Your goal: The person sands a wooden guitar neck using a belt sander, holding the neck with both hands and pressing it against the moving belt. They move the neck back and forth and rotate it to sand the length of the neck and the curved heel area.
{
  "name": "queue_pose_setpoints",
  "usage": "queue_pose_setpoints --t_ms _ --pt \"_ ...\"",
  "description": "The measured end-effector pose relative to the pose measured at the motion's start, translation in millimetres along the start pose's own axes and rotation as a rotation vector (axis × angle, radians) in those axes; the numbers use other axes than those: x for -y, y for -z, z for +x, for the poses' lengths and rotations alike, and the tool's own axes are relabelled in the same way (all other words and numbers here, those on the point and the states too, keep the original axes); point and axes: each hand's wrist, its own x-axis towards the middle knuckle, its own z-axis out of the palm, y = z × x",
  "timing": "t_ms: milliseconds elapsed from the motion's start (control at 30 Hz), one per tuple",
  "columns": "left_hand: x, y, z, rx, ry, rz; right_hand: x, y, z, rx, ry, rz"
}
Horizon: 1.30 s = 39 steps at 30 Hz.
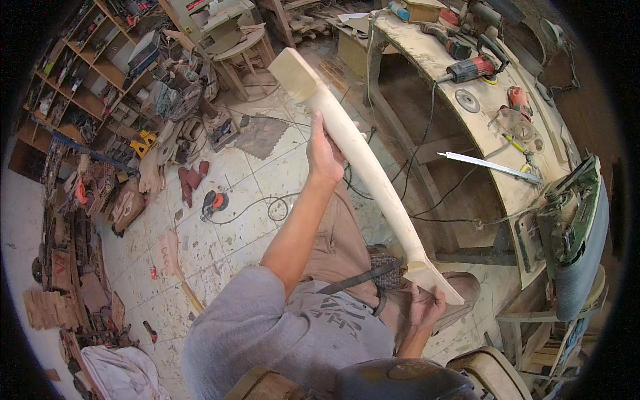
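Observation:
A long, pale, carved wooden leg (370, 167) with a rounded, gently curved shaft and squared blocks at both ends slants across in front of me. My left hand (325, 152) is closed around its upper shaft, just below the far block; part of those fingers is hidden behind the wood. At the near end, my right hand (427, 307) grips the lower block, with its thumb and fingers along the edge. The wood is held in the air above my lap.
On the workbench (417, 57) to the right lie a red angle grinder (470, 68), a grinding disc (467, 101) and a metal ruler-like bar (490, 167). A belt sander (577, 227) stands nearer. An orange sander (215, 201) and cords lie on the tiled floor. Cluttered shelves (93, 63) line the left.

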Motion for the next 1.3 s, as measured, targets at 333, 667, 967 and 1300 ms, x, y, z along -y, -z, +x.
queue_pose_setpoints --t_ms 333,667,967,1300 --pt "2.8 15.9 7.4 0.083 -0.047 0.0 3.0 10.9 -0.9 -0.017 -0.011 -0.067" --pt "10.6 23.8 9.1 0.098 -0.041 -0.155 6.8 -29.8 -4.1 0.038 0.073 -0.302" --pt "60.6 18.1 1.6 -0.056 0.03 -0.093 -8.7 -78.2 3.3 0.338 0.307 -0.93" --pt "63.9 33.0 87.0 -0.25 0.32 -0.087 -25.8 -209.3 -5.3 0.682 0.474 -1.444"
